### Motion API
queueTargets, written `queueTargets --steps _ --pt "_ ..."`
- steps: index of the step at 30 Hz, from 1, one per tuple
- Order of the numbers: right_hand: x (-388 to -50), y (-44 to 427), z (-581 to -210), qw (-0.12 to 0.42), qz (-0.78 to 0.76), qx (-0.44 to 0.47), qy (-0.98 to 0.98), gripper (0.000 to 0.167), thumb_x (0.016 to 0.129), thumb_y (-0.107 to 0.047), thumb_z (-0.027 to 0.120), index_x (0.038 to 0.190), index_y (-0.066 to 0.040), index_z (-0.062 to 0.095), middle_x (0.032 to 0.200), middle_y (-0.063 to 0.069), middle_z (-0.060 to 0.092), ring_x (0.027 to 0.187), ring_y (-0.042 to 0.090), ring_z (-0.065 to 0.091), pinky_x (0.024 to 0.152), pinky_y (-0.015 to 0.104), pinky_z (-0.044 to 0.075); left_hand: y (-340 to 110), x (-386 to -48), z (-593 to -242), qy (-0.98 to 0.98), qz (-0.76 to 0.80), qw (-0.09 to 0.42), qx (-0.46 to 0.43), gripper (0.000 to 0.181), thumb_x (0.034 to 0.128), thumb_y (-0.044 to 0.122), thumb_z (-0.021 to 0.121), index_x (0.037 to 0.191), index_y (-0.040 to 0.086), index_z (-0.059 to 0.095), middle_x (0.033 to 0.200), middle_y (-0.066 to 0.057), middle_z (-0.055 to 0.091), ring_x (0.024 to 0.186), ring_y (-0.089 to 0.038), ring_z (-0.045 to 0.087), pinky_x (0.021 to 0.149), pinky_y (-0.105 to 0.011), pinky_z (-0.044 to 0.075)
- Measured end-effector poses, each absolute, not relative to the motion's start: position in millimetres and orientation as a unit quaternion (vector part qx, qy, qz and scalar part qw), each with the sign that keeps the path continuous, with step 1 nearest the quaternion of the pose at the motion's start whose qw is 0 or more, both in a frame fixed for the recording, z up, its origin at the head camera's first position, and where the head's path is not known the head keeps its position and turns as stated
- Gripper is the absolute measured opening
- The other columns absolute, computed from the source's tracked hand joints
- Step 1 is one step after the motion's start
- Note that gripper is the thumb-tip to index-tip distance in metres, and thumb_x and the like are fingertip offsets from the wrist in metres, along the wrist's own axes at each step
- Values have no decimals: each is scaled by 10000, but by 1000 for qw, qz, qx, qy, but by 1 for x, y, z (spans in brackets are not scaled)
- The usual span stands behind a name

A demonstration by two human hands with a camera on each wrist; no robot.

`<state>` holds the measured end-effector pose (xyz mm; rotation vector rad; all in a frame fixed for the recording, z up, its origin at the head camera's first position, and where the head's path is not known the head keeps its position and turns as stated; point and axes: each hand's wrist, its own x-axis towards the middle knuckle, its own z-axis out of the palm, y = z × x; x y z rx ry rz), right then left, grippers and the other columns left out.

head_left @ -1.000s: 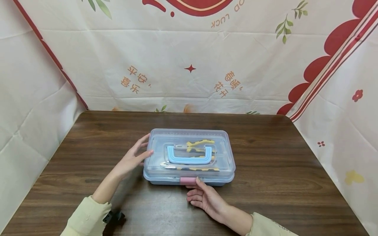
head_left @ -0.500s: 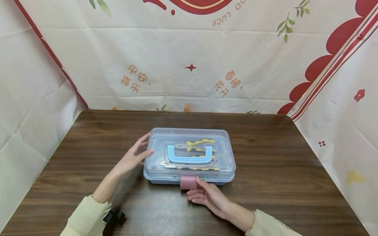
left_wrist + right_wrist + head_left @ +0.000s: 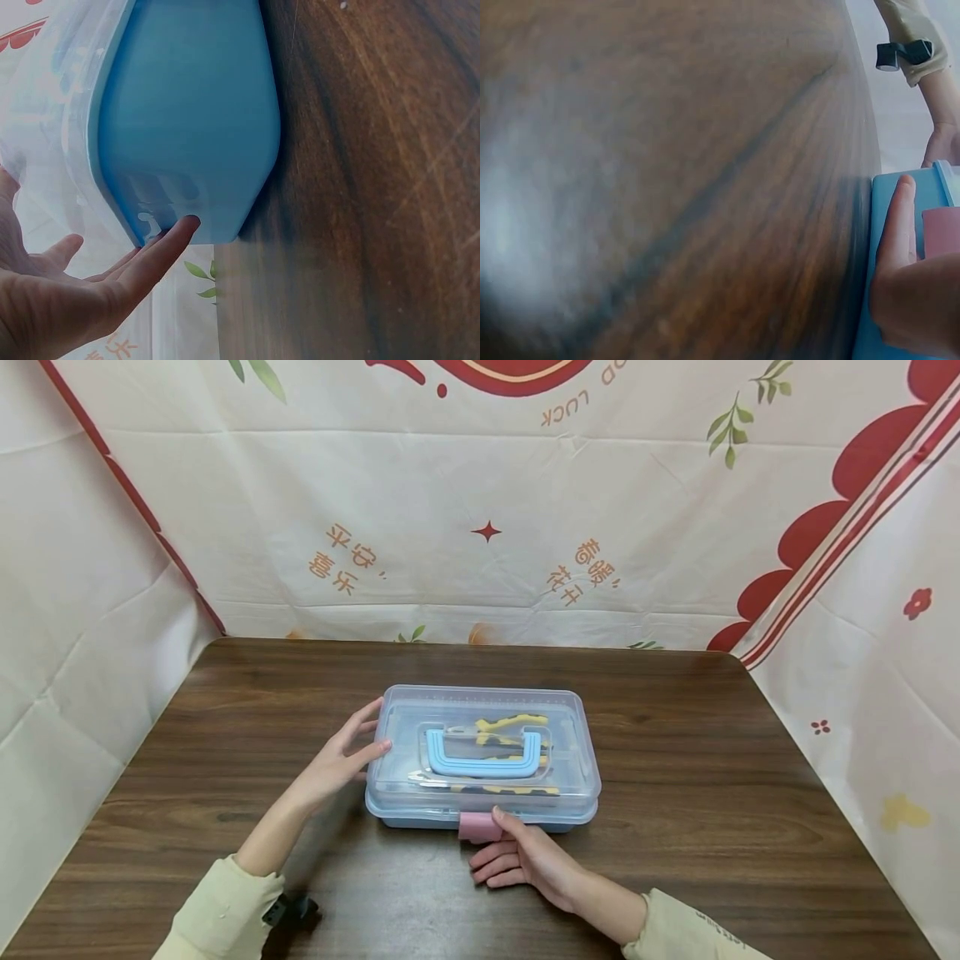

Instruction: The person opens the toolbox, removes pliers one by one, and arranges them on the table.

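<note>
A toolbox with a clear lid (image 3: 450, 714), light blue handle (image 3: 483, 766) and blue base (image 3: 191, 112) sits mid-table. Through the lid show yellow-and-black pliers (image 3: 510, 722) and other tools with similar handles. My left hand (image 3: 330, 768) rests against the box's left end, thumb on the lid edge; in the left wrist view its fingers are extended along that end. At the front, my right hand (image 3: 536, 864) holds the pink latch (image 3: 477, 827) at its right edge by thumb and forefinger. The other fingers bend loosely below. The latch tilts outward; the lid is down.
The box stands on a dark wood-grain table (image 3: 675, 760). White printed cloth (image 3: 450, 485) hangs behind and at both sides. A small black device (image 3: 288, 912) is strapped at the left wrist.
The pink latch has swung outward from the box front, standing out most half a second ago and slightly less now. My right hand shifted slightly with it; the left hand stays put.
</note>
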<state>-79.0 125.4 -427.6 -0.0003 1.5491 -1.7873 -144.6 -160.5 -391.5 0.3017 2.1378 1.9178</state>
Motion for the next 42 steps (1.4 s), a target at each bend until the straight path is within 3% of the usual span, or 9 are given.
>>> queueTargets --steps 7,13,20,26,29,35,42 --pt "-80 128 -424 393 -688 -6 610 652 867 -475 421 1161 105 466 981 195 603 835 274 607 720 367 477 -160 -144 -392 734 659 129 102 622 881 241 550 1401 235 210 1351 -192 222 1103 -401 394 724 -476 450" --pt "-82 131 -422 417 -673 -38 610 542 875 -374 406 1269 -5 455 1019 198 586 868 300 593 729 390 471 -160 -144 -392 734 659 130 101 624 881 247 550 1402 237 207 1355 -190 215 1113 -402 385 729 -475 449" --pt "-80 135 -426 419 -666 -27 617 444 857 -250 469 1148 86 483 979 181 603 842 284 603 707 394 481 -160 -144 -392 736 657 130 100 626 881 252 550 1403 239 205 1357 -191 214 1124 -403 375 736 -480 445" --pt "-81 140 -431 405 -664 -76 624 491 851 -144 534 1222 133 371 964 198 599 838 286 603 701 380 484 -160 -144 -392 734 659 131 99 628 880 252 552 1403 239 204 1355 -191 214 1117 -406 379 738 -485 443" --pt "-82 142 -433 394 -650 -86 644 461 839 -119 572 1180 144 405 915 189 615 803 269 611 685 359 489 -160 -144 -392 734 659 131 99 628 880 256 551 1403 240 204 1355 -191 215 1118 -405 378 738 -485 443" --pt "-84 145 -436 394 -638 -85 656 240 852 -82 553 1012 97 535 867 185 623 766 238 620 668 329 495 -161 -145 -393 738 656 128 99 625 882 255 549 1403 241 205 1354 -189 220 1115 -401 383 733 -476 447" --pt "-84 145 -437 385 -610 -73 688 229 869 -110 538 927 105 588 782 165 632 669 188 626 596 298 503 -161 -146 -394 739 654 129 99 627 881 264 550 1403 249 203 1359 -186 216 1127 -401 371 743 -484 441"
